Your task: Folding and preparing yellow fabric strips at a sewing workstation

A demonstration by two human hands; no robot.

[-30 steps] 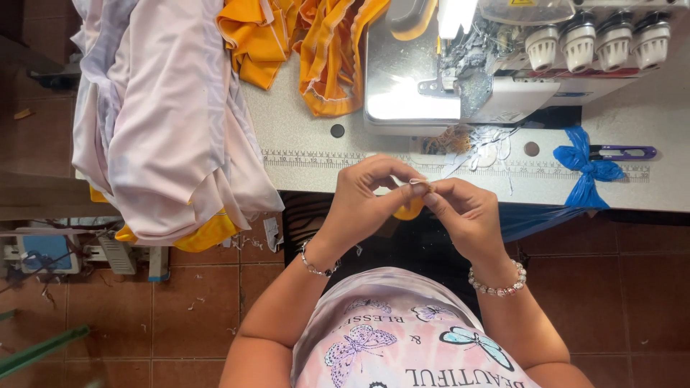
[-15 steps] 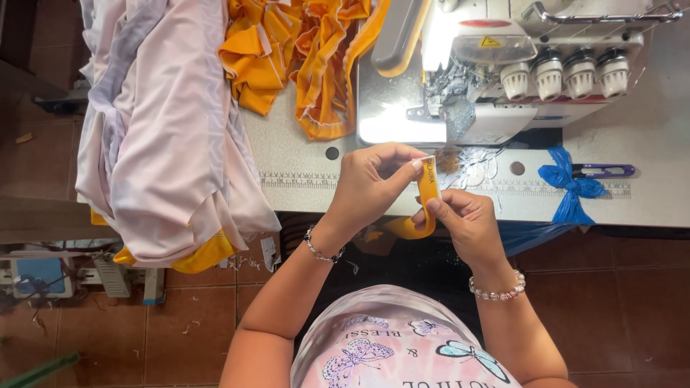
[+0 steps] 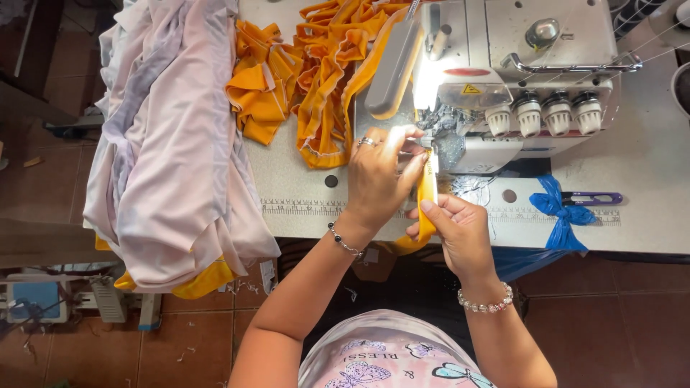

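My left hand (image 3: pixel 377 176) pinches the upper end of a narrow orange fabric strip (image 3: pixel 427 208) right at the presser foot of a white overlock sewing machine (image 3: pixel 517 86). The strip runs down toward the table's front edge, where my right hand (image 3: pixel 456 233) grips its lower part between thumb and fingers. Both hands are shut on the strip. Its looped tail hangs just below the table edge, partly hidden by my hands.
A heap of orange fabric strips (image 3: pixel 316 79) lies left of the machine. A pile of pale pink garments (image 3: pixel 172 144) drapes over the table's left end. Purple-handled snips with a blue ribbon (image 3: pixel 568 205) lie at the right. The white table (image 3: pixel 302 194) has a printed ruler along its front.
Both hands have carried the orange strip up from the table's front edge to the machine's presser foot. The view has tilted so that more of the machine shows.
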